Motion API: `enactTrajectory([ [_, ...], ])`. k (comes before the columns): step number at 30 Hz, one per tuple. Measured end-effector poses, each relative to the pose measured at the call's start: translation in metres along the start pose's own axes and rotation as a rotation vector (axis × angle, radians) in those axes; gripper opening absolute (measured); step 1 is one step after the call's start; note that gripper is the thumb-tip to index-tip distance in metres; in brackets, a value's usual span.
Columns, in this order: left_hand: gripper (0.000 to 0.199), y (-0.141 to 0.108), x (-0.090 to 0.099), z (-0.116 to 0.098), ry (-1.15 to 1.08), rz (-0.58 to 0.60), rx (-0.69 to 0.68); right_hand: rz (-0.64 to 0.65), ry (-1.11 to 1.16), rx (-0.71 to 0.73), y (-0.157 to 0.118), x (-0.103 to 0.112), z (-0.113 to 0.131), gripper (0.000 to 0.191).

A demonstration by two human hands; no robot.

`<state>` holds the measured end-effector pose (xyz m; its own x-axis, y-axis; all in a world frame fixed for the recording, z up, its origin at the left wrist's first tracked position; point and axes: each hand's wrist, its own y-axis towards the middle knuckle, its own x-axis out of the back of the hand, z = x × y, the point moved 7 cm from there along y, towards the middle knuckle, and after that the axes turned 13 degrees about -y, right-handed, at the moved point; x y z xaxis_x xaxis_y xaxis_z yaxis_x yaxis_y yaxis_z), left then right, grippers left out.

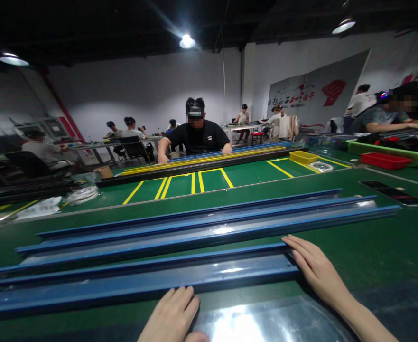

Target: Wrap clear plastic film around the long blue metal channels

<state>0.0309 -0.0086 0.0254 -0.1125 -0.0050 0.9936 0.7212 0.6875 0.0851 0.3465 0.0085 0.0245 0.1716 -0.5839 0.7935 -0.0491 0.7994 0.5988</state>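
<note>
A long blue channel-shaped profile lies lengthwise on the green table, its inside glossy as if lined with clear film. My left hand rests against its near edge, knuckles up, fingers side by side and thumb apart. At the profile's right end is my right hand, fingers stretched out and touching the corner of the far edge. Neither hand is wrapped round the profile. Just beyond lie more blue profiles, side by side and parallel. A shiny clear sheet lies in front of me, partly below my left hand.
A phone lies at the right. Farther off are a yellow tray, a red tray and a green bin. Across the table, a person in black has both hands at long profiles. Yellow tape marks line the table.
</note>
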Motion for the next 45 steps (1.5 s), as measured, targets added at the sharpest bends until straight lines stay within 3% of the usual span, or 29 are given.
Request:
enactTrajectory([
  [7, 0.035, -0.004, -0.004, -0.003, 0.135, -0.342, -0.134, -0.069, -0.121, 0.053, 0.003, 0.006, 0.007, 0.032],
  [14, 0.038, -0.001, 0.009, -0.005, 0.049, -0.470, -0.137, -0.089, -0.213, 0.152, 0.007, 0.010, 0.013, 0.031],
  [22, 0.033, 0.004, 0.018, -0.011, 0.010, -0.427, -0.097, -0.056, -0.173, 0.133, 0.010, 0.010, 0.017, 0.036],
  [28, 0.030, 0.010, 0.016, -0.015, 0.084, -0.304, -0.045, 0.008, -0.119, 0.100, 0.011, 0.004, 0.013, 0.040],
  [38, 0.032, 0.012, 0.011, -0.011, 0.113, -0.286, 0.000, 0.074, -0.063, 0.137, 0.014, 0.004, 0.012, 0.042],
  [45, 0.035, 0.011, 0.011, -0.011, 0.117, -0.288, -0.002, 0.057, -0.112, 0.049, 0.013, 0.006, 0.007, 0.044],
])
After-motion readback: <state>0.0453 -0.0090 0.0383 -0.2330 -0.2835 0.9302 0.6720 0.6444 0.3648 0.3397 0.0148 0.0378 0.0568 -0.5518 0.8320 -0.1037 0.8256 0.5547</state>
